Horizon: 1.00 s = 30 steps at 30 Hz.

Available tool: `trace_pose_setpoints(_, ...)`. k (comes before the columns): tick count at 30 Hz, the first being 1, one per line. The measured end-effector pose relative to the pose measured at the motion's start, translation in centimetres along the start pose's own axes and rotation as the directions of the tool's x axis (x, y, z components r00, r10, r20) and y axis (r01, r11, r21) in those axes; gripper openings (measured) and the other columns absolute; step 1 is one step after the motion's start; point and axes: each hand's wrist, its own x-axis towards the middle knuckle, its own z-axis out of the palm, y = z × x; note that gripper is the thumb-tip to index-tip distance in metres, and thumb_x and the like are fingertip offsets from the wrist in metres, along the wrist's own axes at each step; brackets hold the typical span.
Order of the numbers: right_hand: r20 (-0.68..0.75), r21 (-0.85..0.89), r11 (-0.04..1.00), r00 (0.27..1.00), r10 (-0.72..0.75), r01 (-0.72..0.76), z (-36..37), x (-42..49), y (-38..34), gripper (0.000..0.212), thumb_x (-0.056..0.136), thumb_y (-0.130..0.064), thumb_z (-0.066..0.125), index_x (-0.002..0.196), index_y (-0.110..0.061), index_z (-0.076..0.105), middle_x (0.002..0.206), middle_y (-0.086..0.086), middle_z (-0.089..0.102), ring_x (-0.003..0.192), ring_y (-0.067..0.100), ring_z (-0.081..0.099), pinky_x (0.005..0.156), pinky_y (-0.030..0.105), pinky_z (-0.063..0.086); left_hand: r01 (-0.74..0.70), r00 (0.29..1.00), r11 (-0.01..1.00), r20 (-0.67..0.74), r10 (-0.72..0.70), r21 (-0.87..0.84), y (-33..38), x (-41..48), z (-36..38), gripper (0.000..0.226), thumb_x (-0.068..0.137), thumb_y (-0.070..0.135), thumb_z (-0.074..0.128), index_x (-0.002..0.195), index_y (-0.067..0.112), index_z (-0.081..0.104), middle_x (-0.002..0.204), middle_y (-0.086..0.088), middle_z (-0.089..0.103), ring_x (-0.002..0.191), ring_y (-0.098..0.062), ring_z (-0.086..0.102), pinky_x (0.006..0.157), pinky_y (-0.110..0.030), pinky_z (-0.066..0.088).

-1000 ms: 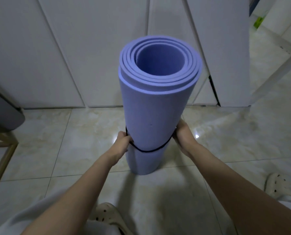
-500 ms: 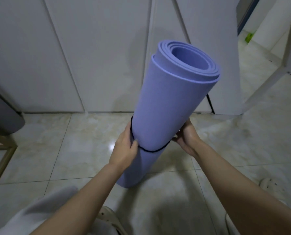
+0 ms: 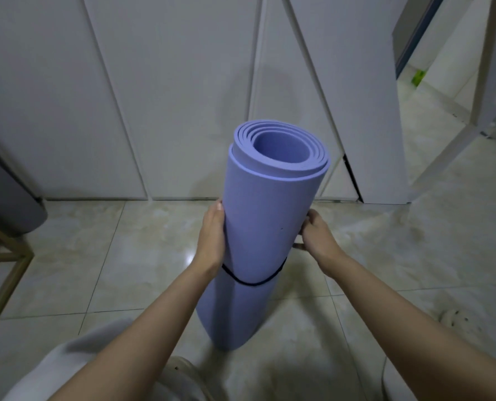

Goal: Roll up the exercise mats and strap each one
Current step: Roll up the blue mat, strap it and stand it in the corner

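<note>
A grey bin [image 3: 8, 195] and a wooden frame [image 3: 5, 273] sit at the far left, against white doors [image 3: 160, 91] that run across the back above a glossy tiled floor [image 3: 119, 256]. The left arm reaches forward and up from the lower left, and the left hand [image 3: 212, 237] lies flat along the left flank of the mat [image 3: 265, 215], palm pressed to the foam, fingers pointing up with the tips at the roll's edge; it presses rather than wraps. The mat is a purple foam roll standing nearly upright in the middle of the view, leaning a little to the right at the top, its lower end close to the floor, though whether it touches cannot be told. Its open top shows the spiral of layers. A thin black strap [image 3: 252, 280] rings the roll below both hands, just under the left wrist, and pinches the foam slightly. The right hand [image 3: 316, 234] grips the right flank at about the same height as the left, fingers curled round the far side and mostly hidden, thumb towards the camera. The right arm comes in from the lower right corner, slanting up to the roll. So the mat is clamped between the two hands, above the strap. A pale shoe [image 3: 458, 321] rests on the tiles at the right
</note>
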Motion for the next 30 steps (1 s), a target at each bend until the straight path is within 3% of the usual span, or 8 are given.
trace_pose_setpoints(3,-0.107,0.027,0.976,0.971,-0.212,0.216,-0.2,-1.4,-2.8,0.023,0.103,-0.023,0.03,0.106,-0.019,0.052,0.106,0.001,0.061,0.101,0.026,0.059,0.085,0.043,0.054,-0.076,0.997,0.993,0.001,0.077,-0.086,5.0,-0.3,-0.2,0.036,0.104,0.03,0.021,0.097,0.026,0.056,0.095,0.019,0.06,0.076,0.019,0.055,0.069,-0.006,0.046)
trace_pose_setpoints(8,-0.04,0.071,0.96,0.962,-0.268,0.271,-1.6,-3.0,-9.0,0.07,0.086,-0.073,0.024,0.131,-0.026,0.051,0.123,-0.009,0.058,0.11,0.009,0.056,0.086,0.031,0.049,-0.12,0.987,0.99,0.098,0.127,-0.078,11.6,-0.2,-0.2,0.04,0.104,0.037,0.018,0.098,0.031,0.057,0.081,0.025,0.064,0.07,0.02,0.058,0.066,-0.008,0.048)
trace_pose_setpoints(10,-0.058,-0.008,0.966,0.964,-0.26,0.26,-1.9,-3.3,-10.7,0.062,0.086,-0.064,0.044,0.13,-0.021,0.05,0.12,-0.007,0.058,0.108,0.011,0.057,0.085,0.03,0.047,-0.065,0.993,0.998,0.1,0.067,-0.026,12.5,-0.1,-0.2,0.041,0.104,0.04,0.02,0.092,0.033,0.059,0.075,0.024,0.064,0.07,0.013,0.059,0.069,-0.017,0.047)
trace_pose_setpoints(14,-0.054,-0.337,0.891,0.939,-0.339,0.303,-1.4,-4.5,-11.9,0.058,0.086,-0.024,0.064,0.137,-0.013,0.039,0.129,0.002,0.049,0.119,0.019,0.05,0.098,0.03,0.041,0.151,0.987,0.986,0.048,-0.155,0.071,11.6,0.1,-1.7,0.035,0.099,0.04,0.036,0.117,0.017,0.056,0.095,0.006,0.061,0.085,-0.01,0.057,0.081,-0.032,0.044)
trace_pose_setpoints(17,0.006,-0.469,0.752,0.853,-0.521,0.463,-0.1,-6.4,-12.4,0.051,0.092,-0.031,0.058,0.136,-0.015,0.041,0.137,0.003,0.042,0.122,0.014,0.044,0.095,0.016,0.029,0.208,0.965,0.963,0.124,-0.231,0.17,11.7,-0.5,-3.4,0.035,0.095,0.037,0.045,0.113,0.012,0.061,0.087,0.004,0.065,0.074,-0.011,0.062,0.07,-0.027,0.051)
trace_pose_setpoints(20,0.143,-0.686,0.451,0.713,-0.687,0.572,2.0,-8.3,-13.1,0.04,0.091,-0.051,0.048,0.112,-0.02,0.061,0.114,-0.003,0.058,0.107,0.016,0.052,0.099,0.033,0.035,0.165,0.948,0.936,0.213,-0.238,0.311,13.3,-0.8,-4.7,0.03,0.094,0.027,0.049,0.106,0.002,0.06,0.082,-0.006,0.061,0.066,-0.019,0.06,0.054,-0.026,0.056)
trace_pose_setpoints(26,0.441,-0.726,0.242,0.705,-0.555,0.644,4.5,-9.6,-13.8,0.03,0.093,-0.042,0.049,0.087,-0.013,0.049,0.077,-0.002,0.05,0.077,0.024,0.051,0.066,0.036,0.041,0.172,0.929,0.848,0.204,-0.309,0.5,15.8,0.1,-6.1,0.021,0.092,0.013,0.051,0.085,-0.005,0.059,0.071,-0.017,0.06,0.063,-0.032,0.064,0.052,-0.032,0.058)
trace_pose_setpoints(30,0.482,-0.739,0.202,0.713,-0.509,0.643,4.4,-9.8,-14.4,0.022,0.095,-0.03,0.042,0.081,-0.013,0.04,0.065,-0.004,0.038,0.07,0.025,0.044,0.066,0.038,0.038,0.192,0.908,0.801,0.206,-0.364,0.567,15.2,-0.3,-6.1,0.031,0.096,0.026,0.042,0.077,0.004,0.05,0.066,-0.012,0.055,0.056,-0.028,0.063,0.048,-0.025,0.053)
